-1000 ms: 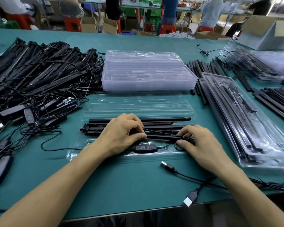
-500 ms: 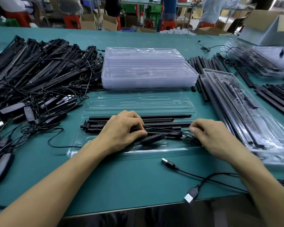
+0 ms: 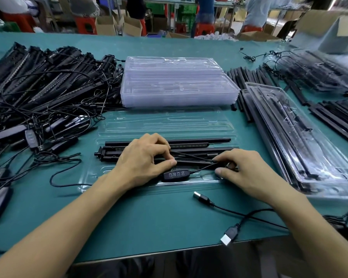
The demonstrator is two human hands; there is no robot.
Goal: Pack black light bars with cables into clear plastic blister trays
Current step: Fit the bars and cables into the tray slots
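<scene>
An open clear blister tray [image 3: 113,127] lies on the green table in front of me. Several black light bars [image 3: 199,140] lie lengthwise in its near half. My left hand [image 3: 145,159] rests on the bars, its fingers curled and pinching the thin black cable at the thumb tip. My right hand [image 3: 247,171] pinches the same cable [image 3: 201,169] between thumb and fingers at the tray's right end. The black inline controller [image 3: 176,174] with small buttons lies in the tray's front channel between both hands.
A tangled heap of light bars and cables [image 3: 42,93] fills the left side. A stack of empty trays [image 3: 177,83] sits behind. Packed trays [image 3: 297,137] and loose black bars [image 3: 338,117] lie to the right. Two USB plugs [image 3: 228,238] trail near the front edge.
The controller, lifted and blurred half a second ago, now lies flat in the front channel. My right hand has shifted slightly toward me along the cable. My left hand stays on the bars.
</scene>
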